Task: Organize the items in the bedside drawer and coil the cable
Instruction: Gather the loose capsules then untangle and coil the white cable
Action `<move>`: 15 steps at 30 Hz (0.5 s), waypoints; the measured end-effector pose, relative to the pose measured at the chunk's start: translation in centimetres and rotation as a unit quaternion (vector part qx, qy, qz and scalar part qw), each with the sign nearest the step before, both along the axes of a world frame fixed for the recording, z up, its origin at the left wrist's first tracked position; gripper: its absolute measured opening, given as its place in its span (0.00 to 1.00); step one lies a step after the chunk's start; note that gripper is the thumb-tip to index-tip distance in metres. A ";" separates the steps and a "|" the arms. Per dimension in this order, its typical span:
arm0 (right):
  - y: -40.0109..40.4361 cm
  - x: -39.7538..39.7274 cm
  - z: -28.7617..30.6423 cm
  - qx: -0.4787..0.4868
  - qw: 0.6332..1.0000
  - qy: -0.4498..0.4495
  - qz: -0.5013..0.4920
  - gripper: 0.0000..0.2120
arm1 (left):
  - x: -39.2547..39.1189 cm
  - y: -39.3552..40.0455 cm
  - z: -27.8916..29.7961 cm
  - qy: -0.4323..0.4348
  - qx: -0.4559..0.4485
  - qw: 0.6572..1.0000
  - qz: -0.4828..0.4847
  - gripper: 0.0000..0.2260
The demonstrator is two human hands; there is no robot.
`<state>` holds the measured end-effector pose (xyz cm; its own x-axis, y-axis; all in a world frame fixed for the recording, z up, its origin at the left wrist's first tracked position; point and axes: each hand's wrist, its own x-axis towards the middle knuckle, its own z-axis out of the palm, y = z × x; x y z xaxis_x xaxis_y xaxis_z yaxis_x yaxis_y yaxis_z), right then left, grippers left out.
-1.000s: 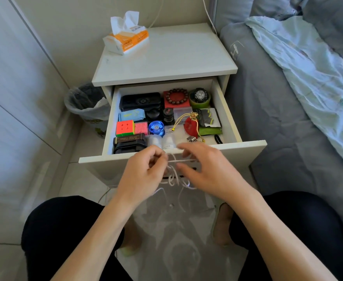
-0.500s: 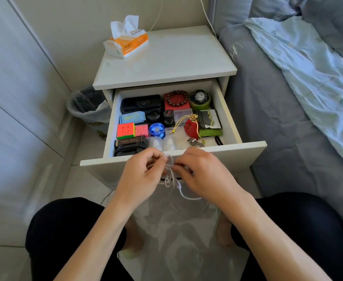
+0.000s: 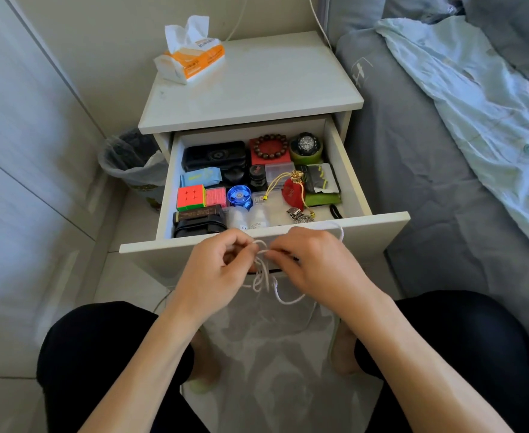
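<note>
White cable point(image 3: 264, 276) stays pinched by both hands' grip, now drawn closer together.

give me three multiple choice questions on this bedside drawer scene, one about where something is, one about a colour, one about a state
1. Where is the tissue pack?
A. on top of the nightstand
B. in the drawer
C. on the bed

2. What colour is the cable?
A. black
B. white
C. red

3. What state is the drawer in?
A. shut
B. pulled open
C. taken out and on the floor

Answers:
1 A: the tissue pack sits on the nightstand top, rear left.
2 B: the cable held between the left hand and right hand is white.
3 B: the drawer is pulled out, showing its contents.
</note>
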<state>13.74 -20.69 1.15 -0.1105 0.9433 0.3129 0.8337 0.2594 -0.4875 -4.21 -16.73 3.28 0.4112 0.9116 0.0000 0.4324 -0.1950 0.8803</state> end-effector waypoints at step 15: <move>-0.5 -0.6 0.5 -0.038 0.986 0.160 -0.014 0.10 | -0.2 -0.3 -1.2 -0.010 0.009 0.999 0.040 0.07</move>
